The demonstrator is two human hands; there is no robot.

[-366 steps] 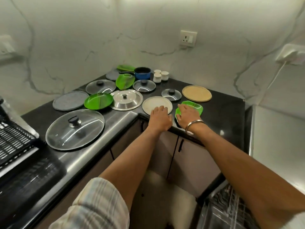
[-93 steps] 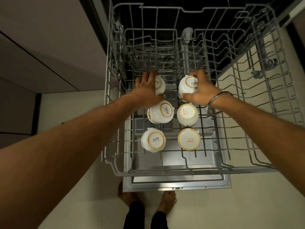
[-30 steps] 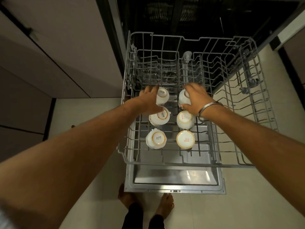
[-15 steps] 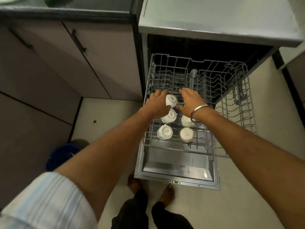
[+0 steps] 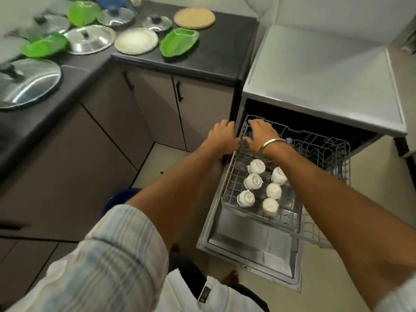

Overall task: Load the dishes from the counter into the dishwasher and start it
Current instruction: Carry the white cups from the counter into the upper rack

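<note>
Black counter (image 5: 216,55) with lids and plates, open dishwasher (image 5: 324,70), both hands empty, fingers loosely spread

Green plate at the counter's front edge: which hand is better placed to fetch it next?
Left, probably. The left hand hangs outside the rack, on the counter side, empty. The right hand is over the rack's rim, farther from the green plate.

The lids (image 5: 29,82) and green plates (image 5: 45,47) on the left of the desk (image 5: 220,52) are blurry. An arm hides part of one cup (image 5: 278,175).
</note>
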